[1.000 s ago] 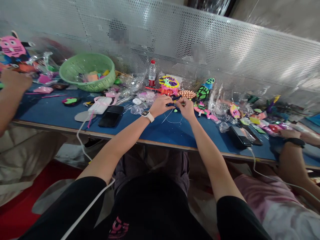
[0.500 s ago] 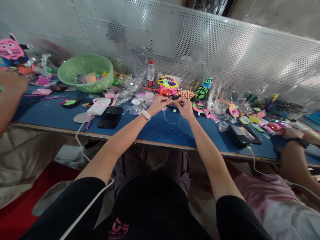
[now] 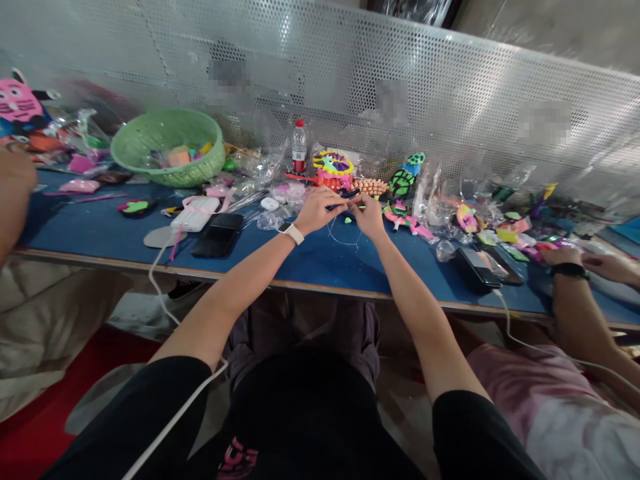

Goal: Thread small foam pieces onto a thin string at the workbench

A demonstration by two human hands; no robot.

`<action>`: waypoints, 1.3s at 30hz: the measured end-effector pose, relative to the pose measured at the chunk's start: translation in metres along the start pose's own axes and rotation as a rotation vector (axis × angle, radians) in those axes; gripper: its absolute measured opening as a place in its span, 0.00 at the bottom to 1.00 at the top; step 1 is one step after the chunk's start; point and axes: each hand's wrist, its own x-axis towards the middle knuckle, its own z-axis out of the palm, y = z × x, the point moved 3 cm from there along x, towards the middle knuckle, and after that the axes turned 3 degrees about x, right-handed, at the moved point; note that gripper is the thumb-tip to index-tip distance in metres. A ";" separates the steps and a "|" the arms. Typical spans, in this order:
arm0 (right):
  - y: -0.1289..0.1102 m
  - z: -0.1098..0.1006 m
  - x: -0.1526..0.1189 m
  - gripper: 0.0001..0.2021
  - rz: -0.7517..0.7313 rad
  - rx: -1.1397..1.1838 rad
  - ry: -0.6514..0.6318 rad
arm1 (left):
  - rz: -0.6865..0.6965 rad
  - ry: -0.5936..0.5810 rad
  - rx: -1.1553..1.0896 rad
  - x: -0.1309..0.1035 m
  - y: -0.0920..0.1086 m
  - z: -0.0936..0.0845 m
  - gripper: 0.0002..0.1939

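My left hand point(image 3: 321, 208) has its fingers closed around a small dark blue piece point(image 3: 351, 194) over the middle of the blue table. Close beside it, my right hand point(image 3: 367, 215) pinches at the piece's right side; the fingertips hide exactly what is between them. A thin pale thread point(image 3: 345, 243) loops down below both hands. Just behind them lie a yellow and purple foam figure point(image 3: 333, 163) and a spiky orange-brown piece point(image 3: 371, 187). A pink and green figure point(image 3: 401, 215) rests to the right of my right hand.
A green basket point(image 3: 167, 175) with foam pieces stands back left. Nearer are a white power bank point(image 3: 196, 215) with a cable and a black phone point(image 3: 218, 235). A red-capped bottle point(image 3: 299, 150) stands by the perforated panel. Co-workers' hands point(image 3: 565, 257) are at both sides.
My left hand has turned over, its fingers now more curled around the dark blue piece and its back showing more. My right hand stays nearly in place. The co-worker's arm at left moved outward.
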 end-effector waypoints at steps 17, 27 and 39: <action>-0.008 0.005 -0.006 0.11 -0.043 0.088 -0.052 | -0.492 0.006 -0.540 -0.003 -0.048 0.025 0.33; 0.022 -0.011 0.006 0.22 0.058 0.048 0.256 | -0.338 0.278 -0.074 -0.005 -0.040 0.014 0.21; -0.001 0.003 -0.001 0.20 0.020 0.116 0.034 | -0.043 0.084 0.160 -0.004 0.000 0.014 0.12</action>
